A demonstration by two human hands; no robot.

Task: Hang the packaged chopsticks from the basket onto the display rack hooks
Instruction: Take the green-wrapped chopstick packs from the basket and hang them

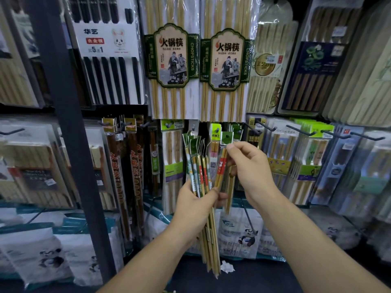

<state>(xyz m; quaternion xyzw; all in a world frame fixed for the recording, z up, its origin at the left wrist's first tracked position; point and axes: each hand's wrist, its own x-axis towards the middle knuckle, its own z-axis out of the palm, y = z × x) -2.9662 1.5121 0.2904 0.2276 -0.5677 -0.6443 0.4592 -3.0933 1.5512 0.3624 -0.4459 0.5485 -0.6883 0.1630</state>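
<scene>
With the left hand [195, 200] gripping a bundle of packaged chopsticks [201, 172] and the right hand [246, 166] pinching one pack's header [226, 138] just above, most seemingly remain unhung.

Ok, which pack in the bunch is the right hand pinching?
The red-banded pack at the fan's right edge. The right hand pinches its green header; the other packs are touched only by the left hand, gripping lower down.

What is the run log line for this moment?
left hand: grips chopstick bundle | right hand: pinches top of one pack | display rack: directly ahead
</scene>
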